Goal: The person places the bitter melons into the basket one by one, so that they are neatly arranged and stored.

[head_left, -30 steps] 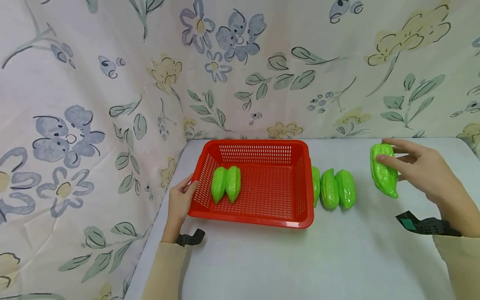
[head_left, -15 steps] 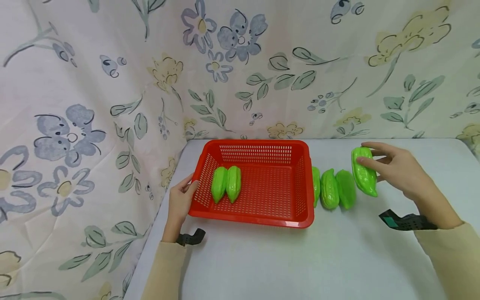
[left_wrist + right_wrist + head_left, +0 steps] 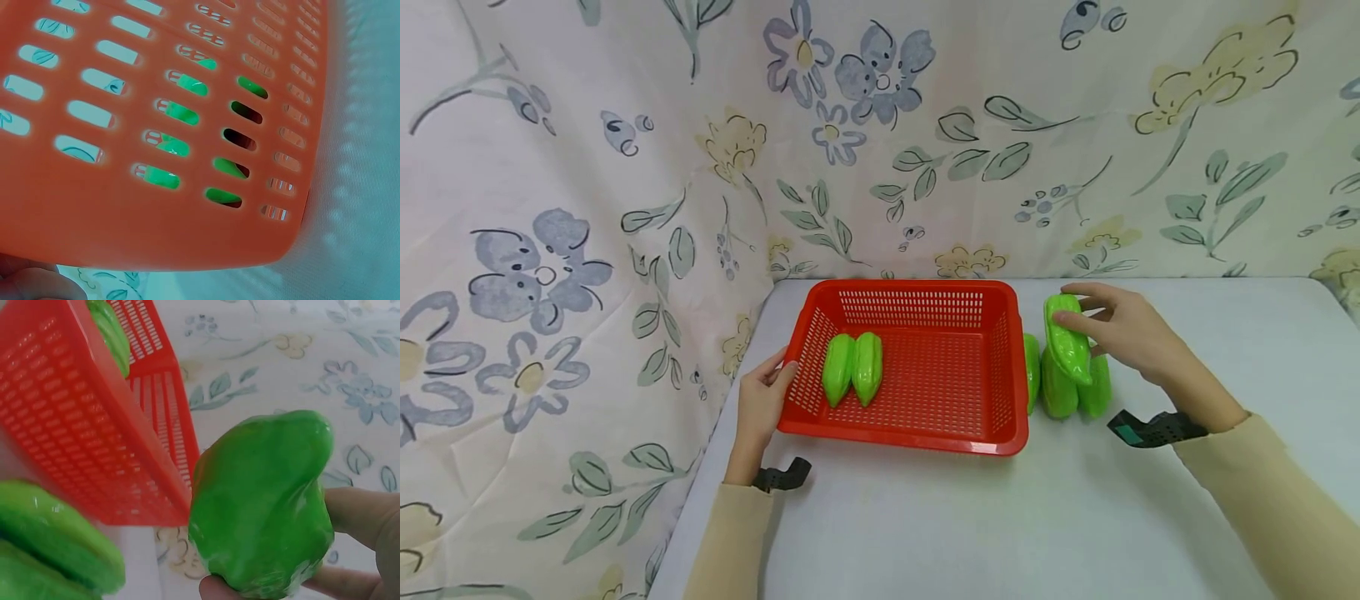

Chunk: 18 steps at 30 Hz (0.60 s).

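Observation:
My right hand (image 3: 1123, 329) holds a glossy, ribbed green vegetable (image 3: 1067, 342) with a tapered tip, thumb on one side and fingers on the other. It overlaps two more like it (image 3: 1058, 396) on the table in the head view. A red plastic basket (image 3: 902, 437) stands to their left, with two of the same vegetables (image 3: 852, 367) side by side at its left end. My left hand (image 3: 760, 404) grips the basket's left rim. In the left wrist view, the slotted basket wall (image 3: 144, 219) fills most of the picture, and part of the hand (image 3: 40, 284) shows below it.
Another green vegetable (image 3: 1032, 371) lies against the basket's right side, partly hidden by the rim. The white table (image 3: 925, 525) meets a flowered cloth (image 3: 955, 183) at the back and left.
My right hand has carried the green vegetable leftward, from the right part of the table to over the row beside the basket. The left hand and basket stay in place.

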### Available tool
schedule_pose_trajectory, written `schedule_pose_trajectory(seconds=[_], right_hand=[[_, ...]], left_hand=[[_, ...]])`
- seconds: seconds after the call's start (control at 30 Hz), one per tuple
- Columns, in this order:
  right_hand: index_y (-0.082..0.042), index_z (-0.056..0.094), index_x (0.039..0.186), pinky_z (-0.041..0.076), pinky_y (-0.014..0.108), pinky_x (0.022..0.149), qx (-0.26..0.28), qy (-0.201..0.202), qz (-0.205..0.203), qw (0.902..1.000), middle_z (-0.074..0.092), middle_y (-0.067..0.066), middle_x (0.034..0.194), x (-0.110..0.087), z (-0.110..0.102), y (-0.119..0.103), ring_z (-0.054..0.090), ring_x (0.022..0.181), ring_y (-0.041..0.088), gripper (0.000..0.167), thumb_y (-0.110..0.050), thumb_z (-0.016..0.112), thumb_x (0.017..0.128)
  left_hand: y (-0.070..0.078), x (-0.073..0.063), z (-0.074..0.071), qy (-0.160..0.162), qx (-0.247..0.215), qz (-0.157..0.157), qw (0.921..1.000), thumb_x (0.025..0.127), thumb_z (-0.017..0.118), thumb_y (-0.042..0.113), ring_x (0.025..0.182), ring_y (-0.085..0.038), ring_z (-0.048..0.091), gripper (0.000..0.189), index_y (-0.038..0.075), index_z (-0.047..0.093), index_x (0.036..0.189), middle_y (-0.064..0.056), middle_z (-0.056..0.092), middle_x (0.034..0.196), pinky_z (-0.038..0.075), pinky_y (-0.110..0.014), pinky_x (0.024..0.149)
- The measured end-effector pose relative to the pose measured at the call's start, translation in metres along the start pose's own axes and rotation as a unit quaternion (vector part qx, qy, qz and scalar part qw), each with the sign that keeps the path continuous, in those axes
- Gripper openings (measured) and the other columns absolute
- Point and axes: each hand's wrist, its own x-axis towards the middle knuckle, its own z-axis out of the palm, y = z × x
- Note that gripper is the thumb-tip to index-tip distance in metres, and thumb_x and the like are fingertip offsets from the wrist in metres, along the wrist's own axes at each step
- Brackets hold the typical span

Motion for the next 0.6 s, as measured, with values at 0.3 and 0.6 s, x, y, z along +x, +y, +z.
schedule_pose_trajectory(seconds=[0.3,0.6], right_hand=[[-0.008,0.045,0.155,0.065,0.046,0.075,0.024,-0.024,-0.012,0.9994,0.054,0.027,0.143,0.021,0.026,-0.021,0.064,0.119,0.045,0.074,-0.051,0.067,0.099],[-0.006,0.048,0.152,0.065,0.040,0.070,0.067,-0.046,-0.030,0.9963,0.060,0.023,0.130,0.042,0.054,-0.037,0.069,0.099,0.032,0.068,-0.044,0.070,0.099]], left_hand=[[0.000,0.001,0.000,-0.003,-0.006,-0.004,1.0000,0.103,0.065,0.039,0.093,-0.028,0.074,0.049,0.018,0.062,0.147,-0.019,0.076,0.119,0.063,-0.028,0.071],[-0.001,0.000,-0.001,-0.003,0.001,-0.007,1.0000,0.102,0.065,0.042,0.093,-0.027,0.074,0.050,0.020,0.062,0.147,-0.018,0.075,0.120,0.063,-0.027,0.071]])
